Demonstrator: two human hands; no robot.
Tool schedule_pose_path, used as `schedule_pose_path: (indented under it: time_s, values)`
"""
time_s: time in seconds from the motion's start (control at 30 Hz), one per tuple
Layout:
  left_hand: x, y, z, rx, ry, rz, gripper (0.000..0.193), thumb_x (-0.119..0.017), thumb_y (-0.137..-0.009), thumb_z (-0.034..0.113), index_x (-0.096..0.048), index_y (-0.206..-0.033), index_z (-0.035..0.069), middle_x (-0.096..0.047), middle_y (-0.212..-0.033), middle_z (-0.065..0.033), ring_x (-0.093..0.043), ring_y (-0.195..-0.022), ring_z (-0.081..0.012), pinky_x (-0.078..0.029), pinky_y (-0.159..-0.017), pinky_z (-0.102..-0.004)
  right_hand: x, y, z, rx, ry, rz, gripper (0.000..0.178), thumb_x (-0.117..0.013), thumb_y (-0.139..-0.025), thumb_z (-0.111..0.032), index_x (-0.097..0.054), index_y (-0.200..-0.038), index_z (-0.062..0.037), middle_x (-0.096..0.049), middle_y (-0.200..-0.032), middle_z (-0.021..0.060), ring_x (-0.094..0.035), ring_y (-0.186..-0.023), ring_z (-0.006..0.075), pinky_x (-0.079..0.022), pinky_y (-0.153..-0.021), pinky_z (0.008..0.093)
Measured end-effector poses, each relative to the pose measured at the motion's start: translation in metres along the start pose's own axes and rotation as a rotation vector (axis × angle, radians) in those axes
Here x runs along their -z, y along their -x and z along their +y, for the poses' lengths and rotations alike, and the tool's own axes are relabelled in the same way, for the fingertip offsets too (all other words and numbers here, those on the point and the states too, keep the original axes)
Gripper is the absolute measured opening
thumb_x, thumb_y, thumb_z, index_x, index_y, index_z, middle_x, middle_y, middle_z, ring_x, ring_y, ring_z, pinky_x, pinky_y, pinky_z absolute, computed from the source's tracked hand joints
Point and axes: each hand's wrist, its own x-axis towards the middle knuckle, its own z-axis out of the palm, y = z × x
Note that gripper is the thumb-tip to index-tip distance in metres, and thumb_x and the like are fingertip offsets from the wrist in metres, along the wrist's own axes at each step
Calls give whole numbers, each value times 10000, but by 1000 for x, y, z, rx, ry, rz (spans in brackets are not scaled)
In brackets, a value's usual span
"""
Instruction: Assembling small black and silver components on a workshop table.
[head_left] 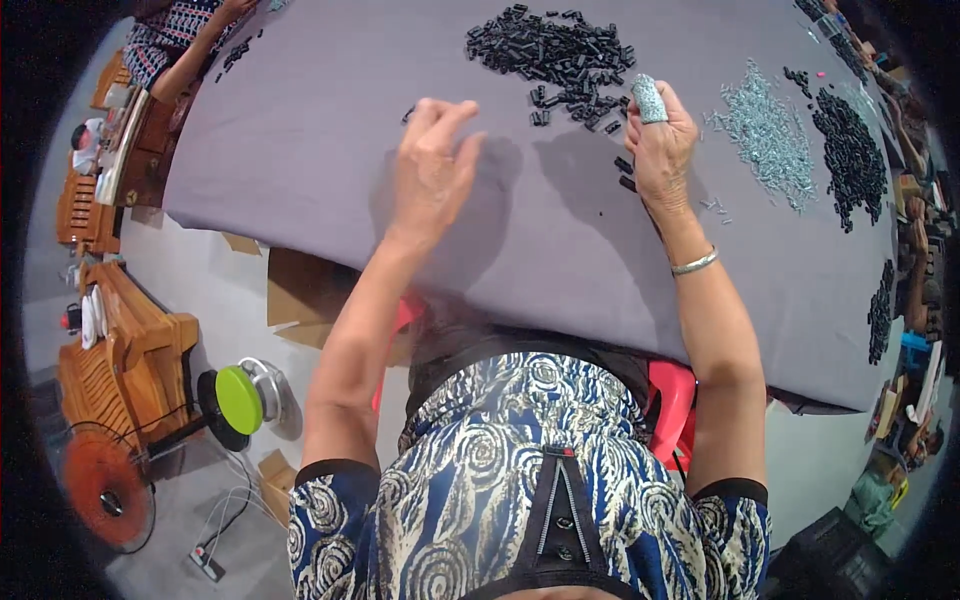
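Note:
My left hand (432,165) is over the grey cloth-covered table (330,150), its thumb and fingers apart. Just beyond its fingertips, one small black piece (408,115) shows. To the right, my right hand (662,150) has its fingers curled in, and what they may hold is hidden. A silvery-grey wrap (649,99) covers one of its digits. Two small black cylindrical pieces (625,175) lie beside that hand. Beyond both hands is a big heap of black pieces (550,60). Right of my right hand spreads a heap of small silvery pins (765,130).
More black pieces (850,160) are heaped at the table's right side, with another group (880,310) nearer. Across the far left edge sits another person (180,45) by a few black pieces (236,58). A cardboard box (305,290) and an orange fan (108,490) stand on the left.

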Motion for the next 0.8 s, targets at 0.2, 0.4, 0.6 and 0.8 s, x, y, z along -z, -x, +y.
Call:
schedule_pose_path:
  time_s: [0.2, 0.4, 0.6, 0.8]
  values:
    - [-26, -19, 13, -19, 24, -114, 257, -625, -773, -6, -629, -1025, 48, -586, -932, -100, -595, -849, -254, -492, -741, -337, 4, -2, 4, 65, 95, 12, 179, -548, -945, -191, -552, -806, -78, -418, -631, -77, -316, -498, -14, -251, -412, 161]
    - [-51, -43, -10, -203, -28, -183, 217, -612, -792, 35, -636, -1005, 66, -593, -938, -74, -565, -896, -266, -473, -785, -369, 7, -4, 17, 99, 166, -24, 175, -568, -938, -211, -570, -831, -73, -461, -651, -61, -356, -516, -9, -290, -417, 164]
    - [-52, -52, -15, -313, -22, -309, 203, -631, -788, 66, -640, -990, 77, -596, -931, -55, -553, -892, -265, -463, -782, -369, 6, -2, 14, 77, 212, -28, 152, -571, -933, -206, -592, -870, -70, -493, -669, -56, -386, -534, -6, -322, -434, 165]
    - [-46, -43, -11, -195, 81, -255, 223, -628, -806, 50, -637, -1029, 56, -595, -915, -53, -577, -859, -219, -466, -765, -307, 8, -2, 16, 102, 258, -30, 147, -567, -934, -201, -589, -861, -76, -492, -684, -63, -388, -549, -7, -320, -451, 165]
